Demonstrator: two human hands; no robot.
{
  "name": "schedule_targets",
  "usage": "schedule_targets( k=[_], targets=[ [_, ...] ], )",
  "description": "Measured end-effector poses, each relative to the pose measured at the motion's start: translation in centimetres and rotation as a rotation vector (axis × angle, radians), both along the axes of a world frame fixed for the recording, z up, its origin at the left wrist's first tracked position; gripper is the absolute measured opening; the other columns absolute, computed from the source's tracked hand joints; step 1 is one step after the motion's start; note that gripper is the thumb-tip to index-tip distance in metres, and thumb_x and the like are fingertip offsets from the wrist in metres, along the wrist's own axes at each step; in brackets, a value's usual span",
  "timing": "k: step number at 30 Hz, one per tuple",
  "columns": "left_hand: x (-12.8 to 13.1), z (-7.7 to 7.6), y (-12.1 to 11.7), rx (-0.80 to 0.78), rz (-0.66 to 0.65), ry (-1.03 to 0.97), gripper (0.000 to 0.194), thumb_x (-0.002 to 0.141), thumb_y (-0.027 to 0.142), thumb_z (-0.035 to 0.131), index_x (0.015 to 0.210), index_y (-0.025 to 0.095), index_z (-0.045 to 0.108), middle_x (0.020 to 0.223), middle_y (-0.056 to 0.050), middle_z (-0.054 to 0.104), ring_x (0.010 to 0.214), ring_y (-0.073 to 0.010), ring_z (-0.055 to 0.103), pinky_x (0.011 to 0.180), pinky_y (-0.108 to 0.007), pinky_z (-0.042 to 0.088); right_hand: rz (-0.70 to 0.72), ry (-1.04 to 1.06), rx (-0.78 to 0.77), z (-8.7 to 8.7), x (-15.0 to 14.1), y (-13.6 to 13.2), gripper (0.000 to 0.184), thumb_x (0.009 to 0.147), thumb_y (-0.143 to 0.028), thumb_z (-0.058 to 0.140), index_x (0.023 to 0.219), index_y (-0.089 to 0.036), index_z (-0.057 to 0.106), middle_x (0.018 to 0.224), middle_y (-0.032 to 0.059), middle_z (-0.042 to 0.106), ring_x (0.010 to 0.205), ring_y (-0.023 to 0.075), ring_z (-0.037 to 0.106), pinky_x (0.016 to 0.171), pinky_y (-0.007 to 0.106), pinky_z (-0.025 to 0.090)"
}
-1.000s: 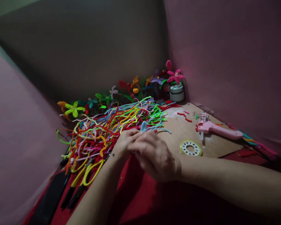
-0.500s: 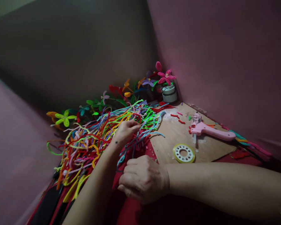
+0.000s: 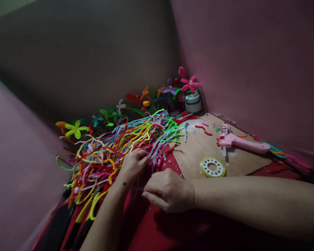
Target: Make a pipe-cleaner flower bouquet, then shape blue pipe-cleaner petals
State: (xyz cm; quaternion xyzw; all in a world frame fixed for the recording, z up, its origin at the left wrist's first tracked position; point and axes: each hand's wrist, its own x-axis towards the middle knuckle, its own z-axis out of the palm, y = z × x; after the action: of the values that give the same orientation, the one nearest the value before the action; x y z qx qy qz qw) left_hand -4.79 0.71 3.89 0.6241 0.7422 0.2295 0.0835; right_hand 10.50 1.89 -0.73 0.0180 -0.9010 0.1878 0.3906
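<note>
My left hand point(image 3: 135, 163) is closed in a pinch at the front edge of a heap of coloured pipe cleaners point(image 3: 143, 130). Just right of it and nearer to me, my right hand point(image 3: 169, 191) is closed, its fingers curled and facing the left hand. A faint, blurred light blue pipe cleaner point(image 3: 138, 188) shows between the hands and seems to be gripped by both; its ends are hidden by the fingers. On the board's left side lies a light blue folded pipe cleaner petal point(image 3: 185, 131), apart from both hands.
A pink glue gun point(image 3: 242, 143) and a yellow-rimmed tape roll point(image 3: 212, 167) lie on the wooden board point(image 3: 191, 153). Yellow-handled scissors point(image 3: 94, 205) lie left of my left forearm. Finished pipe cleaner flowers point(image 3: 77, 129) line the wall, and a grey-white container point(image 3: 193, 103) stands in the corner.
My hands have parted from each other and come nearer to me. The light blue petal that was between them now lies on the board. The view has shifted slightly.
</note>
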Motion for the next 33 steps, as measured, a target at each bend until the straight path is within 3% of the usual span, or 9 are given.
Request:
schedule_targets(
  k=[6, 9, 11, 15, 19, 23, 25, 28, 33],
  targets=[
    [-1.9, 1.3, -1.6, 0.083, 0.088, -0.668, 0.024, 0.066, 0.038, 0.065, 0.073, 0.015, 0.066, 0.061, 0.002, 0.059, 0.053, -0.0098, 0.050, 0.052, -0.021, 0.037, -0.044, -0.050, -0.253, -0.1, -0.7, 0.6, 0.020, 0.084, -0.018, 0.047, 0.069, -0.014, 0.059, 0.067, 0.0040, 0.061, 0.063, 0.0116, 0.054, 0.063, 0.022, 0.040],
    [-2.6, 1.7, -1.6, 0.262, 0.108, -0.934, 0.020, 0.063, 0.031, 0.069, 0.075, 0.015, 0.065, 0.063, 0.002, 0.060, 0.056, -0.0083, 0.053, 0.056, -0.020, 0.041, -0.066, -0.025, -0.409, 0.0, -0.8, 1.0, 0.014, 0.081, -0.014, 0.050, 0.086, -0.012, 0.062, 0.080, 0.0057, 0.062, 0.075, 0.0126, 0.056, 0.073, 0.023, 0.043],
    [-2.9, 1.7, -1.3, 0.447, 0.089, -1.094, 0.018, 0.062, 0.026, 0.071, 0.075, 0.016, 0.064, 0.065, 0.003, 0.061, 0.059, -0.0071, 0.055, 0.060, -0.019, 0.043, -0.081, -0.038, -0.451, 0.0, -0.9, 1.1, 0.027, 0.079, -0.014, 0.053, 0.105, -0.013, 0.060, 0.096, 0.0086, 0.062, 0.087, 0.0147, 0.056, 0.081, 0.027, 0.043],
    [-2.9, 1.2, -0.7, 0.739, 0.089, -1.020, 0.013, 0.065, 0.022, 0.069, 0.073, 0.017, 0.061, 0.066, 0.004, 0.062, 0.061, -0.0067, 0.058, 0.067, -0.020, 0.046, -0.036, -0.156, -0.337, -0.6, -1.3, 1.2, 0.040, 0.079, -0.013, 0.050, 0.119, -0.016, 0.055, 0.107, 0.0092, 0.059, 0.097, 0.0174, 0.052, 0.086, 0.032, 0.042],
    [-2.6, 0.9, -0.6, 0.784, 0.083, -0.765, 0.010, 0.070, 0.022, 0.065, 0.076, 0.015, 0.061, 0.068, 0.001, 0.066, 0.064, -0.0101, 0.061, 0.070, -0.024, 0.048, -0.004, -0.226, -0.186, -1.4, -1.7, 1.3, 0.034, 0.079, -0.009, 0.048, 0.110, -0.014, 0.062, 0.103, 0.0098, 0.062, 0.094, 0.0183, 0.052, 0.084, 0.033, 0.043],
    [-2.5, 2.5, -1.4, 0.988, 0.013, -1.011, 0.014, 0.068, 0.019, 0.066, 0.076, 0.017, 0.055, 0.066, 0.003, 0.061, 0.062, -0.0091, 0.058, 0.064, -0.024, 0.048, 0.007, -0.247, -0.173, -1.5, -1.8, 1.4, 0.024, 0.077, -0.008, 0.051, 0.092, -0.015, 0.069, 0.095, 0.0101, 0.063, 0.091, 0.0179, 0.053, 0.081, 0.031, 0.044],
    [-2.2, 3.3, -2.1, 0.938, -0.009, -1.080, 0.016, 0.068, 0.020, 0.066, 0.077, 0.018, 0.054, 0.059, 0.005, 0.055, 0.050, -0.0066, 0.050, 0.050, -0.019, 0.042, -0.026, -0.202, -0.279, -1.0, -1.7, 1.4, 0.022, 0.078, -0.009, 0.050, 0.088, -0.013, 0.070, 0.091, 0.0097, 0.064, 0.087, 0.0171, 0.055, 0.080, 0.030, 0.044],
    [-1.1, 3.7, -2.9, 0.604, -0.023, -1.048, 0.012, 0.073, 0.024, 0.062, 0.079, 0.018, 0.054, 0.050, 0.008, 0.043, 0.037, -0.0027, 0.031, 0.037, -0.015, 0.025, -0.056, -0.055, -0.575, 0.2, -1.3, 1.5, 0.022, 0.083, -0.019, 0.049, 0.096, -0.012, 0.066, 0.089, 0.0082, 0.065, 0.084, 0.0153, 0.057, 0.080, 0.029, 0.044],
    [1.6, 1.7, -2.5, 0.121, -0.053, -0.703, 0.020, 0.078, 0.034, 0.056, 0.071, 0.015, 0.052, 0.052, 0.007, 0.038, 0.043, -0.0034, 0.028, 0.041, -0.016, 0.023, 0.070, 0.239, -1.032, 2.1, -1.0, 2.9, 0.032, 0.084, -0.035, 0.050, 0.109, -0.017, 0.056, 0.097, 0.0041, 0.063, 0.088, 0.0137, 0.057, 0.081, 0.027, 0.044]
  ],
)
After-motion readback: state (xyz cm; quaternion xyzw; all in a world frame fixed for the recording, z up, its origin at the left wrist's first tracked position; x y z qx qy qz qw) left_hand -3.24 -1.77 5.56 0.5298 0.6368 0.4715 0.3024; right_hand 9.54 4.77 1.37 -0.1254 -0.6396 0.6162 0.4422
